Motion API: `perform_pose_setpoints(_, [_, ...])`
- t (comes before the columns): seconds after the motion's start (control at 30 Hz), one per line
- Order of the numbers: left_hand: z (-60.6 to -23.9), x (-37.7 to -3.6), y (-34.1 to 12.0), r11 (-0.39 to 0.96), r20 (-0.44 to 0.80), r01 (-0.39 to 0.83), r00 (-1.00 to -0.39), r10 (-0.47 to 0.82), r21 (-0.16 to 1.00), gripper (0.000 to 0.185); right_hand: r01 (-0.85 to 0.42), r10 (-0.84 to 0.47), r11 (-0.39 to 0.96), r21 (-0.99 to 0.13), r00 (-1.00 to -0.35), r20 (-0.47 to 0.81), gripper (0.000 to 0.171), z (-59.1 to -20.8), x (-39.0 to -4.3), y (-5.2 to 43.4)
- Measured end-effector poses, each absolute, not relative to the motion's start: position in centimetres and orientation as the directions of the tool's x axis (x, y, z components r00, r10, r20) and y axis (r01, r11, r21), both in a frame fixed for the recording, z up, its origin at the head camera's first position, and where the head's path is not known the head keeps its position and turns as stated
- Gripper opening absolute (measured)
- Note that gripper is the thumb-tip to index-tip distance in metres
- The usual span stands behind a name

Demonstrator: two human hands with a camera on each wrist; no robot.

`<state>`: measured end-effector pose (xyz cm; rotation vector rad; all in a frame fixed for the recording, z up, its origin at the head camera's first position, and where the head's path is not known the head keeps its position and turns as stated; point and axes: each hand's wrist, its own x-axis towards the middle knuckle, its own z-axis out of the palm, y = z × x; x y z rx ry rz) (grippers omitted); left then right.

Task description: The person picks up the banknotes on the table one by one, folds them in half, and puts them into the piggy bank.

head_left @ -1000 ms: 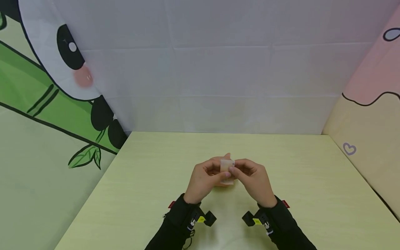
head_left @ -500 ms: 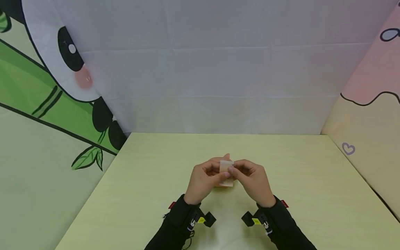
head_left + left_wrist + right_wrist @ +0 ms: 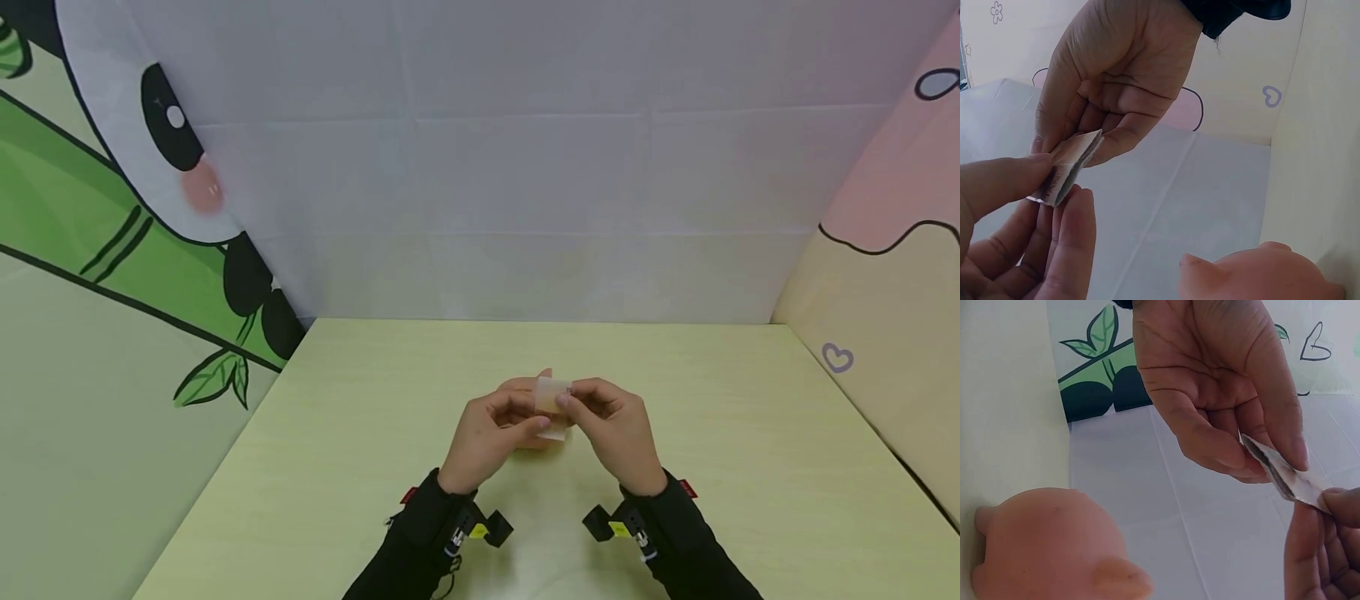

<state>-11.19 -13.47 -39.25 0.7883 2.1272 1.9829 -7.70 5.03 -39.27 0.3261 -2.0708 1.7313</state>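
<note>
Both hands hold a small folded banknote (image 3: 552, 396), pale with some print, its layers showing along one edge in the left wrist view. My left hand (image 3: 483, 435) pinches it from the left between thumb and fingers. From the right, the thumb and fingers of my right hand (image 3: 618, 433) pinch it. Just beneath the hands, mostly hidden by them in the head view, stands a round pink plastic-looking pig (image 3: 1054, 540). The same pig (image 3: 1266, 275) appears at the lower right of the left wrist view, apart from the note.
A pale yellow table (image 3: 360, 400) spreads around the hands. White cloth (image 3: 525, 183) hangs behind it, and printed panels flank both sides, a green one (image 3: 135, 275) at left. Black wrist cameras (image 3: 498, 529) sit on the sleeves.
The banknote has shifted slightly to the right and its lower end has come up a little. My right hand has moved slightly right; my left hand has stayed nearly still.
</note>
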Motion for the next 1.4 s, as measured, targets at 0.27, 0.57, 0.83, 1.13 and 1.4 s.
perform_pose_setpoints(0.27, [-39.6,-11.1,-13.0,-0.090,0.279,0.268,-0.846,0.454,0.959,0.024,-0.405,0.090,0.193,-0.894,-0.900,0.427,0.010,-39.3,-7.8,5.1])
perform_pose_setpoints(0.57, [-39.6,-11.0,-12.9,-0.064,0.257,0.255,-0.863,0.435,0.965,0.021,-0.356,0.086,0.195,-0.914,-0.922,0.377,0.013,-39.4,-7.7,5.0])
perform_pose_setpoints(0.83, [-39.4,-10.9,-13.0,0.000,0.293,0.323,-0.857,0.424,0.946,0.019,-0.382,0.075,0.213,-0.899,-0.911,0.405,0.012,-39.5,-7.8,5.1])
perform_pose_setpoints(1.13, [-38.6,-10.8,-13.6,0.038,0.297,0.342,-0.861,0.413,0.939,0.020,-0.364,0.095,0.208,-0.908,-0.916,0.389,0.013,-39.3,-7.7,5.1])
perform_pose_setpoints(1.4, [-38.4,-10.8,-14.0,0.055,0.286,0.345,-0.847,0.449,0.937,0.022,-0.373,0.094,0.194,-0.907,-0.914,0.396,0.012,-39.4,-7.8,5.1])
